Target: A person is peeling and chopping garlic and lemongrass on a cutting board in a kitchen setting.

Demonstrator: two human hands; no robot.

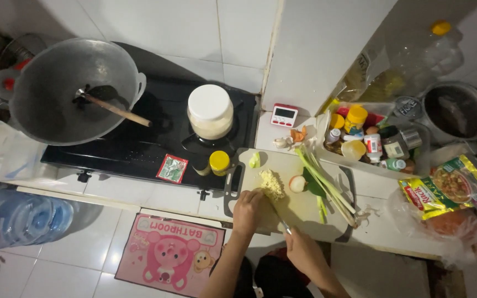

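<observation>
From the head camera, your right hand (303, 251) is gripping a knife (280, 219) closed-fisted, its blade pointing toward 11 o'clock. Your left hand (248, 211) is resting curled on the cutting board (299, 207), empty. The chopped pile (271, 183) is lying at 1 o'clock from it.

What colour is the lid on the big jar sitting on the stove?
White. The jar lid shows best in the head view, on the black stove.

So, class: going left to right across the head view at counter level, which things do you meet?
Wok → white-lidded jar → chopped pile → long green stalks → seasoning packet.
</observation>
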